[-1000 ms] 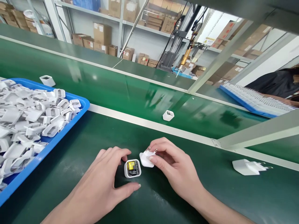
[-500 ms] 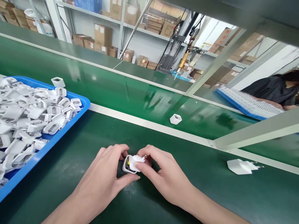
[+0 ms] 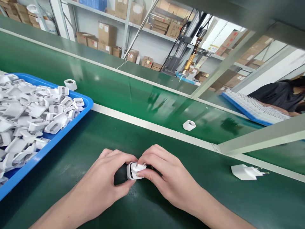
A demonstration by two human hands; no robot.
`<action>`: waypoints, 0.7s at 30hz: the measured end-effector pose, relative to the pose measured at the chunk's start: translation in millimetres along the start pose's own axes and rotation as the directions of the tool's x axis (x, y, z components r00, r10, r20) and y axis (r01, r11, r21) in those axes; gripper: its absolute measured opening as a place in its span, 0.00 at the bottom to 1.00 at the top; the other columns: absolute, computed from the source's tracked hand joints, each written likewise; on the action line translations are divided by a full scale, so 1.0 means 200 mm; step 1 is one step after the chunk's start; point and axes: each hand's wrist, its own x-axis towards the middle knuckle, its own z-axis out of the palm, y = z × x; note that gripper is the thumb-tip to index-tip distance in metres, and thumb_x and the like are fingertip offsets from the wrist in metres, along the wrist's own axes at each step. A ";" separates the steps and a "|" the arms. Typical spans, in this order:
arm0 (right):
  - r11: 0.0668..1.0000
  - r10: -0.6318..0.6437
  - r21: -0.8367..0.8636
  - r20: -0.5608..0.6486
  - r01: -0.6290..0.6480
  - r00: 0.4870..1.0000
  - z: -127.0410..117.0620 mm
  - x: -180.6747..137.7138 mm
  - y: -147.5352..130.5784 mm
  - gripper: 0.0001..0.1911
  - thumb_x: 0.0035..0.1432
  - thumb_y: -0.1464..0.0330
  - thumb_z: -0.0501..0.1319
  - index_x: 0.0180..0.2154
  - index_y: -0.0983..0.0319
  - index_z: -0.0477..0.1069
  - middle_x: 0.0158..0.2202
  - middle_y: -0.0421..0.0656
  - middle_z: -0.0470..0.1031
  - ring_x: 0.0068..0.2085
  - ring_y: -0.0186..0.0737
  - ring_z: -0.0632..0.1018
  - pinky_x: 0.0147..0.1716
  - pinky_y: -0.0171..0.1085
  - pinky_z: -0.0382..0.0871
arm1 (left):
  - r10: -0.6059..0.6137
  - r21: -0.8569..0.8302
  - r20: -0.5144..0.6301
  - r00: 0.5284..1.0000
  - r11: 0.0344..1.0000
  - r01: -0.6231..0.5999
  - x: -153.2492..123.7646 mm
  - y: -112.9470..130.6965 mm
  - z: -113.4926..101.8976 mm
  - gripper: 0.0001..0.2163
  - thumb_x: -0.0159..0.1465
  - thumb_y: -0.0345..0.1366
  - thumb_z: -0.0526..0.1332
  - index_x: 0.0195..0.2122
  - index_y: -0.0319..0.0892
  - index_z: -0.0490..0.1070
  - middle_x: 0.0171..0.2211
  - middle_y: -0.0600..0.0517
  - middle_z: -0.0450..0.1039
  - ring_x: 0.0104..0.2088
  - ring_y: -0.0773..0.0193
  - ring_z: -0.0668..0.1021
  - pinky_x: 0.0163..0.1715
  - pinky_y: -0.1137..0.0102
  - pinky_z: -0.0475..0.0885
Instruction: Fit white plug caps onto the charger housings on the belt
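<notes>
A white charger housing (image 3: 129, 171) is pinched between the thumb and fingers of my left hand (image 3: 103, 181), low over the green work surface. My right hand (image 3: 168, 176) grips a white plug cover (image 3: 136, 169) with two metal pins. The cover lies tilted against the housing's open end, and a dark gap shows along its left side. What is inside the housing is mostly hidden. To the right, a white plug charger (image 3: 246, 172) lies on its side with its pins pointing right.
A blue tray (image 3: 63, 139) heaped with white plug covers stands at left. Two white housings (image 3: 189, 125) sit apart on the green conveyor belt (image 3: 133, 95) behind a pale rail (image 3: 147, 124). A metal post (image 3: 262, 135) rises at right. Beyond it, a person sits near another tray (image 3: 252, 108).
The plug cover has come closer against the housing's open end, hiding the yellow part inside. My left fingers have closed nearer around the housing. Both housings on the belt have shifted right.
</notes>
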 end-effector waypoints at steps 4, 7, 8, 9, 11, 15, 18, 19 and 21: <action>1.000 0.008 0.001 -0.020 -0.008 1.000 0.01 -0.01 0.00 0.03 0.72 0.71 0.59 0.41 0.61 0.71 0.39 0.42 0.73 0.39 0.38 0.72 0.41 0.37 0.67 | -0.017 0.008 0.017 1.000 1.000 0.016 0.00 0.00 0.00 0.11 0.65 0.40 0.62 0.49 0.60 0.73 0.47 0.59 0.76 0.50 0.55 0.71 0.46 0.62 0.74; 0.998 -0.001 -0.056 -0.005 0.000 1.000 0.01 -0.01 -0.01 0.03 0.72 0.71 0.58 0.41 0.61 0.70 0.38 0.42 0.73 0.38 0.38 0.70 0.40 0.38 0.65 | -0.017 0.018 -0.002 1.000 1.000 0.017 0.01 0.00 0.00 0.11 0.65 0.40 0.62 0.48 0.59 0.73 0.46 0.59 0.76 0.50 0.55 0.72 0.46 0.62 0.74; 0.997 -0.007 -0.079 -0.001 0.007 1.000 0.01 -0.01 -0.02 0.04 0.72 0.71 0.58 0.41 0.62 0.70 0.38 0.42 0.72 0.38 0.38 0.70 0.39 0.38 0.65 | -0.015 0.019 -0.005 1.000 1.000 0.015 0.01 0.00 0.00 0.11 0.65 0.39 0.62 0.48 0.59 0.73 0.46 0.59 0.77 0.49 0.55 0.72 0.45 0.63 0.74; 0.995 -0.013 -0.101 0.002 0.013 1.000 0.01 -0.01 -0.02 0.04 0.73 0.72 0.57 0.41 0.62 0.70 0.38 0.42 0.72 0.37 0.38 0.69 0.39 0.38 0.64 | -0.012 0.019 -0.007 1.000 1.000 0.013 0.01 0.00 0.00 0.11 0.65 0.39 0.62 0.48 0.59 0.73 0.45 0.59 0.77 0.49 0.55 0.72 0.44 0.63 0.74; 0.992 -0.021 -0.128 0.009 0.022 1.000 0.01 -0.02 -0.03 0.06 0.73 0.73 0.56 0.40 0.62 0.69 0.37 0.42 0.71 0.36 0.38 0.68 0.37 0.38 0.63 | -0.007 0.013 -0.010 1.000 1.000 0.007 0.01 0.00 0.00 0.12 0.64 0.38 0.62 0.48 0.59 0.74 0.44 0.58 0.77 0.48 0.55 0.73 0.42 0.64 0.74; 0.993 -0.007 -0.121 0.031 0.011 0.999 0.02 0.00 -0.04 0.07 0.73 0.74 0.54 0.40 0.62 0.69 0.36 0.43 0.70 0.37 0.38 0.68 0.36 0.38 0.63 | -0.012 -0.002 -0.012 1.000 1.000 0.012 0.01 0.01 0.00 0.11 0.64 0.38 0.63 0.47 0.58 0.75 0.44 0.57 0.77 0.48 0.55 0.73 0.41 0.65 0.74; 0.988 -0.010 -0.152 0.025 0.013 1.000 0.04 0.00 -0.05 0.09 0.73 0.74 0.53 0.39 0.63 0.69 0.36 0.43 0.70 0.36 0.39 0.67 0.35 0.38 0.64 | -0.017 0.001 0.000 1.000 1.000 0.017 0.01 0.01 0.00 0.11 0.64 0.38 0.64 0.48 0.59 0.75 0.44 0.59 0.77 0.48 0.56 0.73 0.43 0.65 0.74; 0.983 -0.014 -0.185 0.014 0.017 1.000 0.05 0.00 -0.05 0.10 0.73 0.74 0.52 0.38 0.63 0.69 0.36 0.44 0.70 0.36 0.39 0.67 0.35 0.38 0.64 | -0.016 0.004 0.004 1.000 1.000 0.016 0.01 0.01 -0.01 0.12 0.64 0.38 0.64 0.48 0.59 0.75 0.44 0.59 0.77 0.48 0.56 0.73 0.43 0.65 0.73; 0.960 -0.031 -0.277 -0.008 0.028 0.999 0.06 -0.01 -0.06 0.13 0.72 0.76 0.50 0.36 0.63 0.69 0.35 0.44 0.70 0.35 0.39 0.66 0.33 0.38 0.62 | -0.011 0.010 0.000 1.000 1.000 0.011 0.01 0.01 -0.01 0.11 0.65 0.39 0.65 0.48 0.58 0.75 0.45 0.59 0.77 0.48 0.56 0.73 0.44 0.65 0.73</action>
